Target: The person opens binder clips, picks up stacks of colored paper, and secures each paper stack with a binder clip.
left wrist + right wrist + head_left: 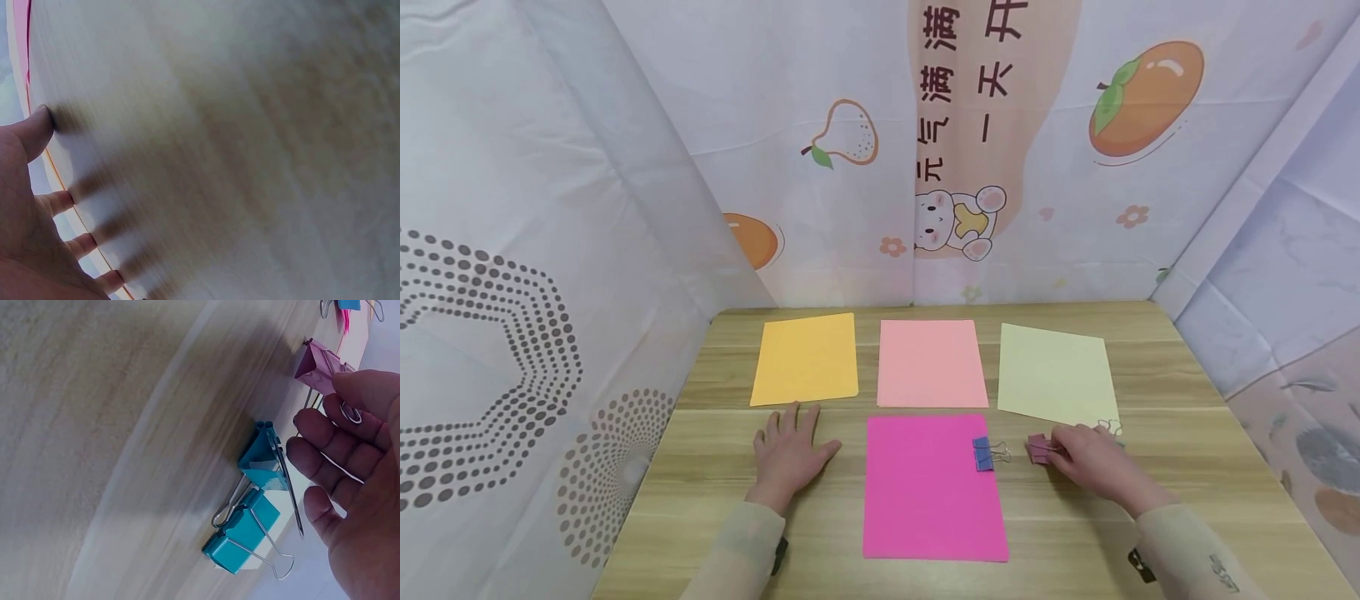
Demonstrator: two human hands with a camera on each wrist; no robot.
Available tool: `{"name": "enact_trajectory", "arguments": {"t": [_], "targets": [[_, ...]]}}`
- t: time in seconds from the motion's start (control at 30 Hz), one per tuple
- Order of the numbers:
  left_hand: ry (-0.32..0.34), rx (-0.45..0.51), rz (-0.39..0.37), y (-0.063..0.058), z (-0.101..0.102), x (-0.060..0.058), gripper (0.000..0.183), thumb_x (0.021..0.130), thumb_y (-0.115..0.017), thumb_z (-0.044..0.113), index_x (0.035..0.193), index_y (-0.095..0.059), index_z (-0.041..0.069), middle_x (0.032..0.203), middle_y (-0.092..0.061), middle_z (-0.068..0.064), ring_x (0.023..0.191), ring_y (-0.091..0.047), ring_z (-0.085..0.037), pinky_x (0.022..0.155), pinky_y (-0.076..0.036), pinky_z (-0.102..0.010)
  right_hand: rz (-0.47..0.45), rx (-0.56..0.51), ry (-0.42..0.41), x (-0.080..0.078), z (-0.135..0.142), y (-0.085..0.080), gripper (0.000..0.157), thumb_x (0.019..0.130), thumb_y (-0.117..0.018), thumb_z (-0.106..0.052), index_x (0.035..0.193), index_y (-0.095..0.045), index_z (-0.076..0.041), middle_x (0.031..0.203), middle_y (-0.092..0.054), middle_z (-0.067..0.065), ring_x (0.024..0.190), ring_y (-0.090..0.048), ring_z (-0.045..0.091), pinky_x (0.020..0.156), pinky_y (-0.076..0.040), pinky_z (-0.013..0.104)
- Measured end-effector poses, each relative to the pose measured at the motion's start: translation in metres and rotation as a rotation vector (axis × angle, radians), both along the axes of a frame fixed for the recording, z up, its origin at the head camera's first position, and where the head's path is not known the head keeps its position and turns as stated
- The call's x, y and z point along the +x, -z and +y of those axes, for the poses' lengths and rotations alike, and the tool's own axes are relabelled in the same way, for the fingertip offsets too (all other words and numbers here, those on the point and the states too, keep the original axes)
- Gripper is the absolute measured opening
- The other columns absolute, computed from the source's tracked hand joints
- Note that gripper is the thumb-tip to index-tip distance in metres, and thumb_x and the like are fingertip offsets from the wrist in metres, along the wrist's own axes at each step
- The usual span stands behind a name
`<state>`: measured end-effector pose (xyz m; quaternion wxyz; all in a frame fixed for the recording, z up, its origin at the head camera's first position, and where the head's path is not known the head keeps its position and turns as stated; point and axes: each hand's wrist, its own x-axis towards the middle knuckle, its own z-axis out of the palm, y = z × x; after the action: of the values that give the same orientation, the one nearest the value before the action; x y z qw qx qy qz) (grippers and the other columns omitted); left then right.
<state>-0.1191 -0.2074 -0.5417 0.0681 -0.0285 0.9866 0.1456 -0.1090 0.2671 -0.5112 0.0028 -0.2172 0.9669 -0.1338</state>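
My right hand (1093, 458) pinches a pink binder clip (1040, 448) by its wire handle, just right of a magenta sheet (928, 500). In the right wrist view the thumb and fingers hold that clip (317, 367). A blue binder clip (983, 454) sits on the magenta sheet's right edge, its handles pointing right. Two teal binder clips (265, 459) lie below the fingers in the right wrist view, mostly hidden behind the hand in the head view. Left of the magenta sheet, my left hand (790, 454) rests on the table with its fingers spread, just below a yellow sheet (807, 360).
A salmon-pink sheet (931, 364) and a pale green sheet (1056, 372) lie in the back row beside the yellow one. The wood-grain table (700, 467) ends at printed cloth hangings (842, 217) at the back and sides.
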Motion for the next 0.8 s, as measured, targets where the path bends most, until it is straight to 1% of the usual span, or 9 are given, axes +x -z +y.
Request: {"name": "enact_trajectory", "arguments": {"t": [0.13, 0.3, 0.47, 0.63, 0.8], "targets": [[-0.001, -0.003, 0.003, 0.0016, -0.0002, -0.0003, 0.079, 0.093, -0.062, 0.063, 0.157, -0.04, 0.022, 0.163, -0.029, -0.018, 0.147, -0.023, -0.052, 0.109, -0.019, -0.077, -0.004, -0.013, -0.005, 0.0003, -0.0001, 0.0025, 0.032, 0.089, -0.077, -0.017, 0.074, -0.048, -0.023, 0.067, -0.047, -0.015, 0.064, -0.041, 0.006, 0.065, -0.036, 0.034], [-0.003, 0.0, 0.008, 0.0023, -0.0003, -0.0002, 0.079, 0.093, -0.062, 0.063, 0.157, -0.041, 0.022, 0.163, -0.029, -0.018, 0.146, -0.023, -0.052, 0.109, -0.02, -0.077, 0.015, -0.005, -0.023, 0.0, 0.0002, 0.0061, 0.034, 0.089, -0.077, -0.018, 0.072, -0.048, -0.024, 0.065, -0.044, -0.016, 0.062, -0.039, 0.005, 0.062, -0.038, 0.032], [-0.003, 0.005, 0.007, 0.0015, -0.0002, -0.0001, 0.079, 0.093, -0.062, 0.062, 0.157, -0.041, 0.022, 0.163, -0.029, -0.018, 0.147, -0.023, -0.052, 0.109, -0.019, -0.077, -0.017, 0.017, -0.023, 0.0021, -0.0018, 0.0053, 0.032, 0.09, -0.075, -0.017, 0.073, -0.048, -0.024, 0.066, -0.046, -0.015, 0.065, -0.043, 0.007, 0.067, -0.04, 0.036], [-0.005, 0.009, 0.004, 0.0015, -0.0003, -0.0003, 0.079, 0.093, -0.063, 0.062, 0.157, -0.041, 0.022, 0.163, -0.029, -0.018, 0.147, -0.022, -0.052, 0.109, -0.018, -0.077, -0.035, 0.016, -0.023, 0.0043, -0.0033, 0.0051, 0.031, 0.089, -0.075, -0.017, 0.073, -0.049, -0.024, 0.067, -0.048, -0.016, 0.069, -0.049, 0.009, 0.07, -0.04, 0.038], [-0.001, 0.003, 0.003, 0.0026, -0.0006, -0.0004, 0.079, 0.093, -0.062, 0.063, 0.157, -0.04, 0.022, 0.163, -0.028, -0.018, 0.147, -0.022, -0.052, 0.109, -0.018, -0.077, -0.01, 0.012, -0.042, 0.0055, -0.0028, 0.0064, 0.031, 0.088, -0.077, -0.018, 0.074, -0.05, -0.026, 0.068, -0.049, -0.018, 0.07, -0.051, 0.007, 0.07, -0.038, 0.036]]}}
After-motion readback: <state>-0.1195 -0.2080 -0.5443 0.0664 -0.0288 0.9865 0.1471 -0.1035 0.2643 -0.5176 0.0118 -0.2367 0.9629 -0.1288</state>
